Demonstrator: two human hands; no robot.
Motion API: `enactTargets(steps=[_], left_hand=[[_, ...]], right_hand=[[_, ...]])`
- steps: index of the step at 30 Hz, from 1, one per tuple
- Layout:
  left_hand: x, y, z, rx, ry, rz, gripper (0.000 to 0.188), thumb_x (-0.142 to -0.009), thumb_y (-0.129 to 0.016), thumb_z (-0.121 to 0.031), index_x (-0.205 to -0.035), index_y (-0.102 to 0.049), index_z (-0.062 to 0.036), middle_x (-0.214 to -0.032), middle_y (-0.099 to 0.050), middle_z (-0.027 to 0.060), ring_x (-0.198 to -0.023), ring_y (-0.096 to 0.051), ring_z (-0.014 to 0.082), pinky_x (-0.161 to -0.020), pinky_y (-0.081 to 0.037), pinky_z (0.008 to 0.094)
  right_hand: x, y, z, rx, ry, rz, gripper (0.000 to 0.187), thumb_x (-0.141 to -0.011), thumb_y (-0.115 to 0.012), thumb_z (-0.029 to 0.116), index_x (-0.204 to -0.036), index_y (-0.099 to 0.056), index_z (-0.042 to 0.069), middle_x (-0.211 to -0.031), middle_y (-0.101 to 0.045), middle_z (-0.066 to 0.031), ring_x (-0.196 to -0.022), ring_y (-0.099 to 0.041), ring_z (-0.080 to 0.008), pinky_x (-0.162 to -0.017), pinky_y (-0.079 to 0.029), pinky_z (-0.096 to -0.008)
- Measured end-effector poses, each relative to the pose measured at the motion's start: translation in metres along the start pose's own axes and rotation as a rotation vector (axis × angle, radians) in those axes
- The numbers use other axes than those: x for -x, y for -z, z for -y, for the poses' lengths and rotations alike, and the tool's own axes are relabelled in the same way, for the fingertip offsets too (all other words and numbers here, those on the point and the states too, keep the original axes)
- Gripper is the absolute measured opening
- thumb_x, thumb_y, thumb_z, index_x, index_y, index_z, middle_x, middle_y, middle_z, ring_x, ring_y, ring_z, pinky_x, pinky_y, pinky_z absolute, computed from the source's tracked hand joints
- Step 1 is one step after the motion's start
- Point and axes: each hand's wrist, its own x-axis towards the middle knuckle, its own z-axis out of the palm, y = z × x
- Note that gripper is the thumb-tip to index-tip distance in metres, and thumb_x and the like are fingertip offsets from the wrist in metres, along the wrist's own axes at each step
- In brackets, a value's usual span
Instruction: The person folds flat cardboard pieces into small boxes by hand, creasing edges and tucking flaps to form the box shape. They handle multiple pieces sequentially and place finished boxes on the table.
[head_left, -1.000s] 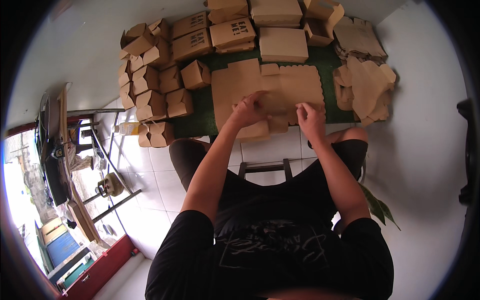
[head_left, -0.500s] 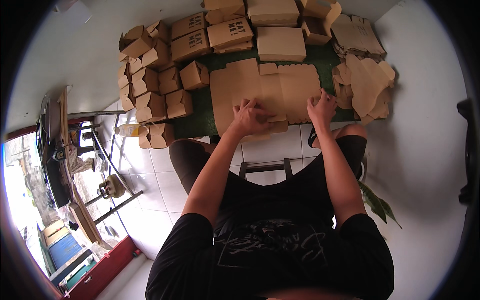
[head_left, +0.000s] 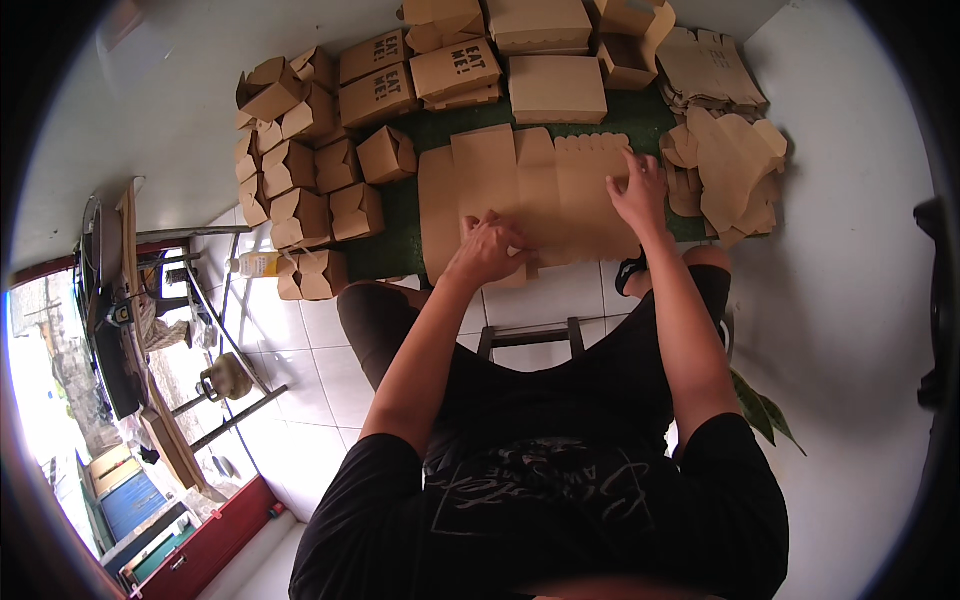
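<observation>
Brown cardboard is everywhere in the upper half of the frame. At the centre, a flat unfolded box blank (head_left: 525, 195) lies on a green mat (head_left: 400, 240). The left hand (head_left: 490, 245) rests on its lower edge with fingers curled, pinching a flap. The right hand (head_left: 640, 190) presses flat near its right edge, fingers spread. Small folded boxes (head_left: 305, 180) are piled at upper left, larger closed boxes (head_left: 470, 70) with dark print at the top centre, and loose flat blanks (head_left: 735, 165) at upper right. White tile floor (head_left: 310, 330) at lower left of the mat gives open room; the mat itself is crowded.
</observation>
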Motion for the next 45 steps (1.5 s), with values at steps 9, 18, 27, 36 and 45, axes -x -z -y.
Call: enactTargets(steps=[9, 18, 27, 36, 45], left_hand=[[0.001, 0.029, -0.03, 0.077, 0.016, 0.114, 0.026, -0.095, -0.092, -0.042, -0.115, -0.096, -0.0245, -0.122, -0.084, 0.0028, -0.134, -0.069, 0.0271, -0.118, -0.043, 0.0512], [-0.067, -0.017, -0.023, -0.002, -0.131, -0.328, 0.044, -0.1, -0.084, -0.03, -0.144, -0.082, -0.0248, -0.123, -0.077, 0.0085, -0.116, -0.077, 0.0346, -0.102, -0.06, 0.0512], [-0.092, -0.029, -0.01, -0.019, -0.083, -0.462, 0.064, -0.1, -0.086, -0.034, -0.161, -0.069, -0.0288, -0.133, -0.072, 0.0097, -0.12, -0.076, 0.036, -0.102, -0.06, 0.0542], [-0.093, -0.033, -0.012, 0.079, -0.056, -0.5, 0.082, -0.096, -0.091, -0.036, -0.171, -0.06, -0.0342, -0.137, -0.066, 0.0136, -0.12, -0.075, 0.0366, -0.101, -0.06, 0.0539], [-0.1, -0.031, -0.011, 0.098, 0.001, -0.434, 0.088, -0.09, -0.095, -0.035, -0.17, -0.06, -0.0368, -0.136, -0.062, 0.0084, -0.125, -0.072, 0.0304, -0.099, -0.059, 0.0564]], right_hand=[[-0.027, 0.02, 0.029, 0.065, 0.228, 0.27, 0.075, -0.089, -0.099, 0.038, -0.156, -0.068, 0.026, -0.158, -0.057, -0.0009, -0.149, -0.054, -0.0333, -0.118, -0.052, -0.0602], [-0.051, 0.019, 0.027, 0.031, 0.273, 0.423, 0.078, -0.086, -0.102, 0.033, -0.154, -0.064, 0.026, -0.161, -0.057, -0.0008, -0.157, -0.055, -0.0296, -0.121, -0.049, -0.0672], [-0.051, 0.026, 0.046, 0.02, 0.307, 0.451, 0.088, -0.082, -0.103, 0.026, -0.161, -0.064, 0.025, -0.161, -0.057, -0.0007, -0.157, -0.055, -0.0278, -0.125, -0.044, -0.0653], [-0.065, 0.009, 0.056, -0.06, 0.357, 0.451, 0.09, -0.072, -0.106, 0.013, -0.151, -0.065, 0.021, -0.155, -0.059, -0.0067, -0.149, -0.056, -0.0383, -0.123, -0.053, -0.0559], [-0.073, 0.003, 0.057, -0.092, 0.323, 0.51, 0.075, -0.076, -0.097, 0.002, -0.141, -0.061, 0.02, -0.152, -0.061, -0.0072, -0.146, -0.06, -0.0363, -0.118, -0.053, -0.0584]])
